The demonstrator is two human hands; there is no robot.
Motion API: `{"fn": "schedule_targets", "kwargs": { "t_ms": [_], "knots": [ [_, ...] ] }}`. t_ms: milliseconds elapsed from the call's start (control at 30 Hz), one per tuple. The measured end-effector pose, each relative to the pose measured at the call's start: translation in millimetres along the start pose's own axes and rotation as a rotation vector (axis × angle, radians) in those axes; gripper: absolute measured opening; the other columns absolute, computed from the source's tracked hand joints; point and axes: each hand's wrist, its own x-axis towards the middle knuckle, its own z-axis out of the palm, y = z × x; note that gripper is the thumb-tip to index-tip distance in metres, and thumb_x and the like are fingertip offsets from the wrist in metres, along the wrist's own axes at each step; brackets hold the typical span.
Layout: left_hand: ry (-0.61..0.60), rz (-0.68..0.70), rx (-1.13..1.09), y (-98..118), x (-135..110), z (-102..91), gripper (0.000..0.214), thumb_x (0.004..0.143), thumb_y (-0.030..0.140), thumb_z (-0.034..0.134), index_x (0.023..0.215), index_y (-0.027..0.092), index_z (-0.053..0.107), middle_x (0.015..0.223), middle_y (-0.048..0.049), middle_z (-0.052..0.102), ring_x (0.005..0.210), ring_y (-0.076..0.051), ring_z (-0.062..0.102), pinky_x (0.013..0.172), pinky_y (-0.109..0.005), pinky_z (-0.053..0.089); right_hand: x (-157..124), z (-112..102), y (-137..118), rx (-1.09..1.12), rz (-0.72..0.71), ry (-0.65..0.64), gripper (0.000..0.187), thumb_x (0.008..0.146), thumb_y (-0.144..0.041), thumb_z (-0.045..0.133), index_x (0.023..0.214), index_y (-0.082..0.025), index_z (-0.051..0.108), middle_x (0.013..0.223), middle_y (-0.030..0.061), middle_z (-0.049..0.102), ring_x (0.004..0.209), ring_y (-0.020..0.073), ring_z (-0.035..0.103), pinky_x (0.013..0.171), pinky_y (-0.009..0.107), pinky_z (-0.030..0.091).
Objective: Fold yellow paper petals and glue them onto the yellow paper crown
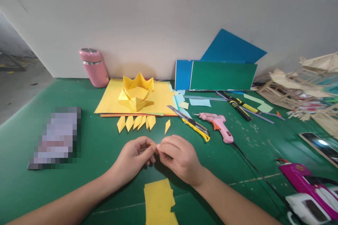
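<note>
My left hand (139, 152) and my right hand (177, 154) meet above the green table, fingertips pinched together on a small piece of yellow paper (153, 144). Most of that piece is hidden by the fingers. Just beyond my hands lies a row of several folded yellow paper kites (129, 123), with a single kite-shaped piece (167, 126) apart to the right. Behind them a folded yellow paper crown shape (137, 93) stands on a stack of coloured paper (163, 98). Nearer to me lie yellow paper sheets (158, 200).
A utility knife (195, 126), a pink glue gun (218, 123) with a black cord, and pliers (237, 107) lie right. A pink thermos (93, 67) stands back left. Green board (223, 76) leans on the wall. Wooden stick models (285, 89), a phone (322, 147) and a magenta power strip (303, 179) are far right.
</note>
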Motion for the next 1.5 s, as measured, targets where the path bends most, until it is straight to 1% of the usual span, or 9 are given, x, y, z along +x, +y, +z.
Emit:
{"fn": "schedule_targets", "kwargs": {
  "t_ms": [167, 333, 500, 667, 833, 967, 1133, 1300, 1500],
  "knots": [
    [-0.01, -0.036, -0.023, 2.2, 0.1, -1.8, 0.029, 0.072, 0.047, 0.055, 0.07, 0.018, 0.057, 0.05, 0.003, 0.057, 0.045, -0.01, 0.048, 0.048, -0.024, 0.04, -0.5, -3.1, 3.8, -0.042, -0.074, -0.012, 0.015, 0.088, -0.009, 0.047, 0.084, -0.018, 0.058, 0.076, 0.0056, 0.067, 0.068, 0.0155, 0.057, 0.063, 0.027, 0.048],
    [-0.006, -0.043, -0.036, 2.9, -0.3, -2.5, 0.03, 0.072, 0.047, 0.056, 0.071, 0.017, 0.059, 0.05, 0.0021, 0.059, 0.044, -0.01, 0.048, 0.047, -0.023, 0.041, -0.3, -4.7, 5.9, -0.065, -0.12, -0.047, 0.013, 0.088, -0.008, 0.049, 0.087, -0.016, 0.059, 0.078, 0.0071, 0.068, 0.069, 0.0167, 0.057, 0.064, 0.028, 0.05],
    [-0.019, -0.059, -0.064, 1.8, 0.5, -3.9, 0.032, 0.071, 0.047, 0.059, 0.074, 0.015, 0.062, 0.05, 0.0022, 0.059, 0.043, -0.01, 0.048, 0.045, -0.022, 0.041, 2.5, -7.1, 4.6, -0.064, -0.135, -0.049, 0.012, 0.087, -0.011, 0.049, 0.083, -0.016, 0.06, 0.076, 0.0073, 0.067, 0.068, 0.0167, 0.057, 0.063, 0.028, 0.05],
    [-0.03, -0.086, -0.083, 2.2, 1.7, -4.6, 0.033, 0.07, 0.048, 0.06, 0.073, 0.015, 0.062, 0.048, 0.0025, 0.059, 0.041, -0.009, 0.048, 0.042, -0.021, 0.039, 4.2, -8.0, 3.2, -0.099, -0.124, -0.07, 0.019, 0.09, -0.013, 0.046, 0.077, -0.016, 0.06, 0.072, 0.0067, 0.064, 0.066, 0.0162, 0.055, 0.062, 0.027, 0.048],
    [-0.035, -0.1, -0.063, 6.3, 1.8, -4.3, 0.032, 0.07, 0.047, 0.062, 0.073, 0.015, 0.062, 0.047, 0.0031, 0.059, 0.041, -0.009, 0.049, 0.042, -0.02, 0.038, 2.6, -9.0, 3.4, -0.145, -0.109, -0.141, 0.023, 0.091, -0.015, 0.044, 0.076, -0.016, 0.061, 0.069, 0.0064, 0.062, 0.064, 0.0166, 0.053, 0.058, 0.028, 0.046],
    [-0.027, -0.083, -0.054, 4.4, 2.3, -3.8, 0.032, 0.072, 0.048, 0.06, 0.066, 0.016, 0.058, 0.047, 0.0025, 0.06, 0.04, -0.009, 0.049, 0.041, -0.02, 0.038, 1.1, -6.7, 2.5, -0.131, -0.123, -0.13, 0.02, 0.091, -0.014, 0.044, 0.081, -0.017, 0.061, 0.069, 0.0062, 0.063, 0.063, 0.0164, 0.054, 0.059, 0.028, 0.046],
    [-0.028, -0.055, -0.054, 1.0, 2.7, -3.7, 0.034, 0.074, 0.05, 0.058, 0.07, 0.016, 0.06, 0.047, 0.0024, 0.059, 0.04, -0.009, 0.049, 0.042, -0.021, 0.04, 2.0, -4.6, 2.1, 0.079, 0.038, -0.021, 0.015, 0.089, -0.016, 0.048, 0.08, -0.019, 0.058, 0.073, 0.0044, 0.065, 0.067, 0.0151, 0.058, 0.064, 0.028, 0.046],
    [-0.028, -0.054, -0.049, 0.8, 2.0, -3.7, 0.035, 0.074, 0.051, 0.057, 0.073, 0.016, 0.061, 0.048, 0.0022, 0.059, 0.041, -0.01, 0.048, 0.043, -0.021, 0.041, 4.1, -4.5, 1.5, 0.201, 0.165, 0.013, 0.015, 0.086, -0.016, 0.052, 0.072, -0.02, 0.057, 0.068, 0.0023, 0.061, 0.066, 0.0147, 0.056, 0.063, 0.028, 0.045],
    [-0.014, -0.025, -0.047, 0.3, 0.6, -2.6, 0.034, 0.076, 0.05, 0.054, 0.073, 0.017, 0.06, 0.05, 0.002, 0.059, 0.043, -0.01, 0.049, 0.045, -0.022, 0.042, 3.8, -0.1, -1.0, 0.343, 0.407, 0.004, 0.01, 0.08, -0.018, 0.057, 0.07, -0.02, 0.056, 0.067, -0.0002, 0.057, 0.06, 0.0123, 0.052, 0.054, 0.023, 0.043]
  ]
}}
